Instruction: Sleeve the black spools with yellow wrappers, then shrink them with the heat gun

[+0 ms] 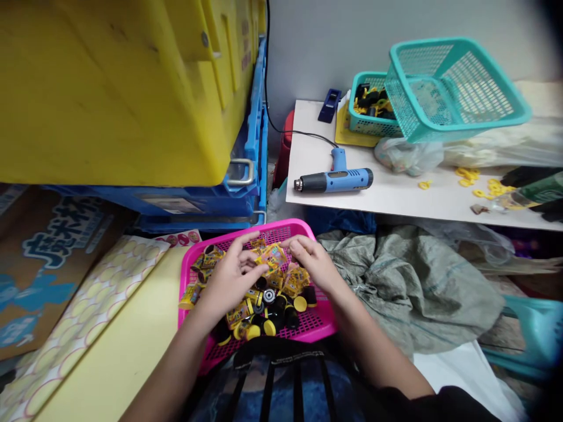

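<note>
White table beyond, the held wrapper looks yellow, patterned, perhaps translucent.

on the cardboard box at the far left we are reading large outlined chinese characters, 魔术杯, running aslant across its side; the last one is sitting in shadow, so we are probably, not certainly, reading it right. lower down, a light blue patch is carrying writing too small for us. we are also seeing reddish print on the yellow crate, a pale label on the blue crate below, and printed yellow wrappers in the pink basket, all looking too blurred to read.
</note>
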Demonstrator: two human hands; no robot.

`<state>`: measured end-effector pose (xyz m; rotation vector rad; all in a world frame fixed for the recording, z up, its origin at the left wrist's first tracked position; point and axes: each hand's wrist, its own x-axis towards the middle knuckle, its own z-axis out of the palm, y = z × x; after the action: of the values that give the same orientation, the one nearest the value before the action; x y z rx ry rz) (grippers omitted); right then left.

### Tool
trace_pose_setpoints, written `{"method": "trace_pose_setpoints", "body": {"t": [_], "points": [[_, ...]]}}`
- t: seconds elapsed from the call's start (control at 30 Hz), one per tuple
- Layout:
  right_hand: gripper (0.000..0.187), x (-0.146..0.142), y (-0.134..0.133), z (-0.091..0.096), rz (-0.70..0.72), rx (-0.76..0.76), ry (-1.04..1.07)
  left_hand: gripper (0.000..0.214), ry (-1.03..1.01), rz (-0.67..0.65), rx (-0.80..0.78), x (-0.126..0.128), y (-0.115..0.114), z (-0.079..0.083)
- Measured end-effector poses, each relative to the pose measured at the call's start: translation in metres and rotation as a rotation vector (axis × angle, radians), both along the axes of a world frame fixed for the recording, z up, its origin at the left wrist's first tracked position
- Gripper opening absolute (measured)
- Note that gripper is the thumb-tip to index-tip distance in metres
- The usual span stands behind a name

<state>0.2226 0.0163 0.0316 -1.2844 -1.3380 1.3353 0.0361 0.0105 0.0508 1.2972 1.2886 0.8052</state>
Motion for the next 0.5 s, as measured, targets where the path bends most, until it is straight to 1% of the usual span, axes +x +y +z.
{"method": "trace_pose_setpoints", "body": {"t": [0.03, 0.1, 0.13, 0.17, 0.2, 0.23, 0.3, 0.33, 0.37, 0.43, 0.5], "points": [[0.030, 0.003, 0.004, 0.004, 0.070, 0.038, -0.045, 0.063, 0.057, -0.078, 0.003, -0.004, 0.000, 0.004], [0.022, 0.006, 0.011, 0.009, 0.268, 0.080, -0.092, 0.070, 0.126, -0.197, 0.009, -0.011, 0.001, 0.011], [0.019, 0.005, 0.014, 0.011, 0.353, 0.079, -0.087, 0.072, 0.125, -0.227, 0.010, -0.013, 0.002, 0.013], [0.017, 0.004, 0.016, 0.011, 0.396, 0.057, -0.059, 0.071, 0.098, -0.235, 0.012, -0.014, 0.002, 0.014], [0.017, 0.001, 0.016, 0.010, 0.384, 0.018, -0.011, 0.070, 0.048, -0.226, 0.012, -0.014, 0.003, 0.014], [0.019, -0.003, 0.016, 0.008, 0.327, -0.032, 0.045, 0.068, -0.015, -0.208, 0.008, -0.012, 0.003, 0.012], [0.026, -0.012, 0.014, 0.002, 0.157, -0.133, 0.157, 0.065, -0.149, -0.151, -0.004, -0.004, 0.003, 0.005], [0.029, -0.016, 0.011, -0.001, 0.086, -0.169, 0.207, 0.062, -0.204, -0.099, -0.012, 0.000, 0.002, 0.001], [0.031, -0.020, 0.009, -0.005, 0.039, -0.191, 0.248, 0.058, -0.246, -0.029, -0.021, 0.005, 0.002, -0.003], [0.029, -0.024, 0.004, -0.010, 0.000, -0.226, 0.343, 0.046, -0.291, 0.152, -0.023, 0.012, 0.000, -0.011], [0.024, -0.022, 0.000, -0.014, -0.021, -0.297, 0.510, 0.033, -0.284, 0.304, 0.000, 0.012, 0.000, -0.016]]}}
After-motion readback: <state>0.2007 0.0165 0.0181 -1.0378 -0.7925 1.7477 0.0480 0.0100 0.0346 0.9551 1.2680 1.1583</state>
